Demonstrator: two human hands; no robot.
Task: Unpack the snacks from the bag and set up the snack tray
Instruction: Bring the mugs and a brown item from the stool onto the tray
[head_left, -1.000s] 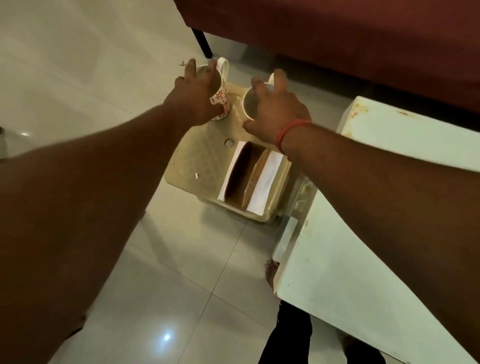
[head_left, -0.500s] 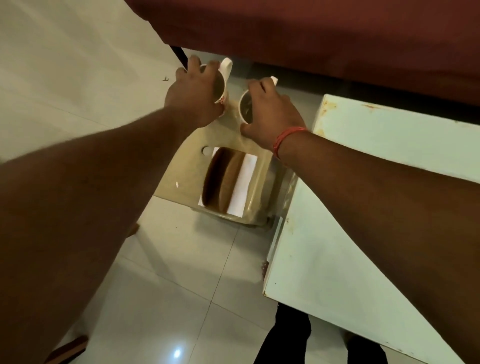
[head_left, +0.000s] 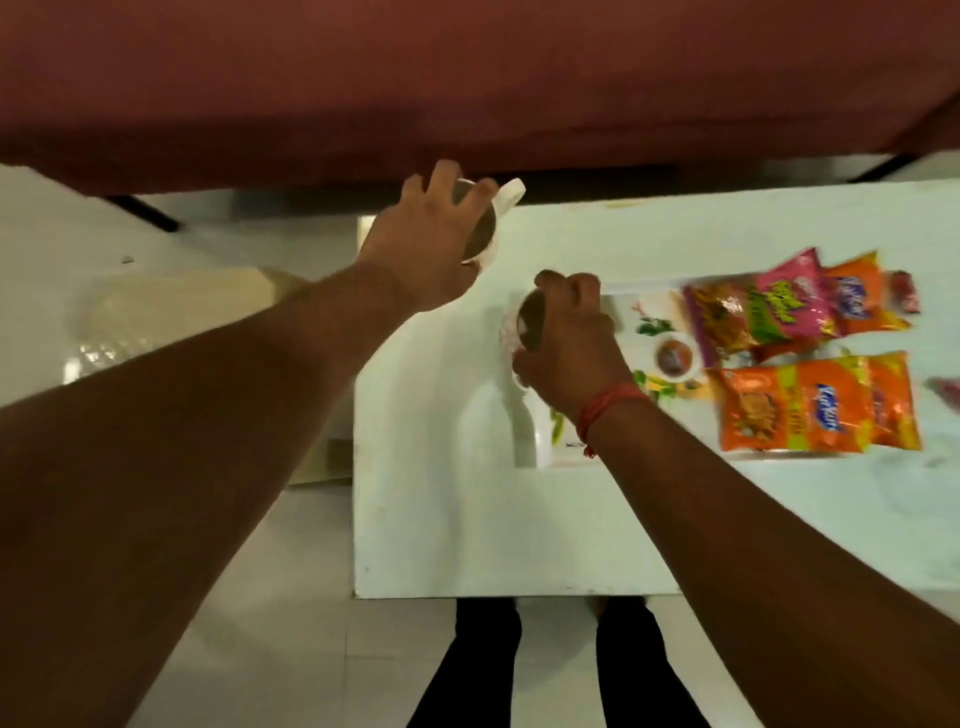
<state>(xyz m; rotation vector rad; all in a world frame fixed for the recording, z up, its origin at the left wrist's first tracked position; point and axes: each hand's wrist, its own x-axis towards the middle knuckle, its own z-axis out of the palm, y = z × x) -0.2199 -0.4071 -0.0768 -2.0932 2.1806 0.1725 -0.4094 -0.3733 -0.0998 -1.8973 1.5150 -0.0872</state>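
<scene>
My left hand (head_left: 426, 244) grips a white mug (head_left: 496, 218) from above by its rim, over the far left corner of the white table (head_left: 441, 509). My right hand (head_left: 569, 338) grips a second mug (head_left: 524, 322) the same way, just above the left end of the white patterned tray (head_left: 524, 441). On the tray lie an orange snack packet (head_left: 810, 410), a pink and yellow packet (head_left: 753, 312), a smaller orange packet (head_left: 857, 301) and a small bowl of brown sauce (head_left: 674, 358). The picture is blurred by motion.
A dark red sofa (head_left: 467, 78) runs along the far side, close behind the table. A beige plastic stool (head_left: 171, 317) stands on the tiled floor to the left. My legs (head_left: 561, 665) are at the table's near edge. A small red wrapper (head_left: 906, 293) lies beyond the tray.
Both hands have lifted the mugs off the stool and carried them right, over the table. The view has swung right, bringing the tray and packets into sight.
</scene>
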